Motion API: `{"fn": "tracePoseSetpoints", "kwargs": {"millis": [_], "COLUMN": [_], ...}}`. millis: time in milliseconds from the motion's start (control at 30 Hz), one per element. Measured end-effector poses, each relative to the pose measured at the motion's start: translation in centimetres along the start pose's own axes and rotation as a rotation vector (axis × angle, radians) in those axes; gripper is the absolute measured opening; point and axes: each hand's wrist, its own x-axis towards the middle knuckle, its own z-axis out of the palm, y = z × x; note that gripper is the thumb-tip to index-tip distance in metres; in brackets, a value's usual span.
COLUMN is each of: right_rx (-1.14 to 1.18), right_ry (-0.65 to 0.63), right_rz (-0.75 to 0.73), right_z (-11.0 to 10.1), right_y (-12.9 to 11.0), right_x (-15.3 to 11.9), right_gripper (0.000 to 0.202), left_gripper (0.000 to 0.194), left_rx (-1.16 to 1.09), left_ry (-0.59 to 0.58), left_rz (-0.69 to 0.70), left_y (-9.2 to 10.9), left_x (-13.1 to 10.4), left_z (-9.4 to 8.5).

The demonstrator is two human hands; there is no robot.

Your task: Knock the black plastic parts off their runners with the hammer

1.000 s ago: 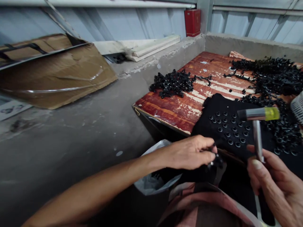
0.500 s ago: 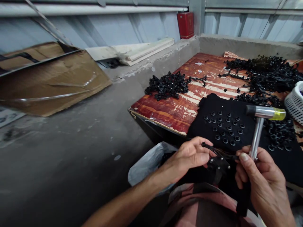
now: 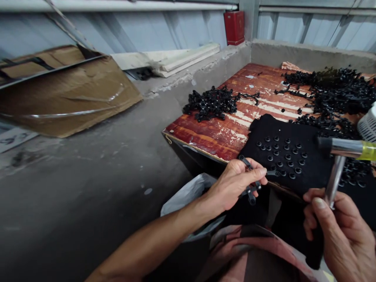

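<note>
My left hand (image 3: 235, 182) pinches a black part with several arms (image 3: 252, 194), whose ends stick out around the fingers. It is held in front of the board's near edge. My right hand (image 3: 337, 223) is wrapped around the dark grip of a mallet (image 3: 345, 148) with a metal head, one black face and one yellow face. The mallet stands upright, head on top. Just beyond both hands lies a black cloth (image 3: 305, 135) bearing several small round black pieces (image 3: 289, 157) in loose rows.
A worn red board (image 3: 202, 135) carries a pile of black parts (image 3: 211, 102) at left and a larger heap (image 3: 343, 92) at right. A white basket (image 3: 367, 125) stands at the right edge. Below my left forearm is a pale bag (image 3: 185, 196). Cardboard (image 3: 88, 98) leans at left.
My left hand has moved away from the right and turned the black part. My right hand, with the mallet, has shifted right and slightly down. The two hands are now farther apart.
</note>
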Motion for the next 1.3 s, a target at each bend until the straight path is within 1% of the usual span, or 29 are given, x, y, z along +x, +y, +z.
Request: {"fn": "tracePoseSetpoints", "kwargs": {"millis": [100,200,467,700,800,867,900,967,1033,1100,1167,1233,1300], "right_rx": [0.038,0.059,0.104,0.118,0.086,-0.003,-0.074,-0.251,-0.422,-0.551,-0.646,-0.721,-0.781], "right_ry": [0.073,0.104,0.074,0.067,0.02,-0.045,-0.076,-0.122,-0.137,-0.136,-0.138,-0.149,-0.218], "right_rz": [0.058,0.093,0.153,0.205,0.189,0.13,0.068,-0.114,-0.339,-0.546,-0.703,-0.788,-0.797], "right_z": [-0.9,-1.4,-1.9,-2.2,-2.5,-2.7,-2.8,-2.9,-2.8,-2.6,-2.5,-2.5,-2.5], "right_y": [0.9,1.8,2.9,3.2,3.3,3.3,3.2,2.8,2.3,1.9,1.7,1.7,1.6], "right_x": [-0.3,-0.6,-0.9,-1.2,-1.0,-0.8,-0.7,-0.4,-0.2,-0.1,0.1,0.4,0.7], "right_gripper": [0.024,0.024,0.026,0.028,0.026,0.025,0.025,0.03,0.04,0.05,0.059,0.063,0.064], "left_gripper": [0.013,0.014,0.021,0.022,0.022,0.023,0.023,0.023,0.022,0.022,0.021,0.021,0.022], "left_rx": [-0.084,-0.121,-0.076,-0.067,-0.054,-0.04,-0.035,-0.025,-0.023,-0.025,-0.021,-0.009,0.001], "left_ry": [0.065,0.095,0.172,0.183,0.197,0.206,0.208,0.213,0.217,0.218,0.221,0.226,0.224], "left_rz": [-0.075,-0.131,-0.157,-0.173,-0.176,-0.178,-0.181,-0.186,-0.191,-0.189,-0.191,-0.195,-0.201], "left_y": [0.6,0.9,1.6,1.7,1.7,1.7,1.8,1.8,1.8,1.8,1.8,1.8,1.9], "left_x": [1.0,1.5,1.4,1.5,1.3,1.2,1.2,1.2,1.2,1.3,1.4,1.4,1.4], "left_z": [0.4,0.8,1.6,1.8,1.9,1.9,2.0,2.0,2.0,2.0,2.0,2.1,2.1]}}
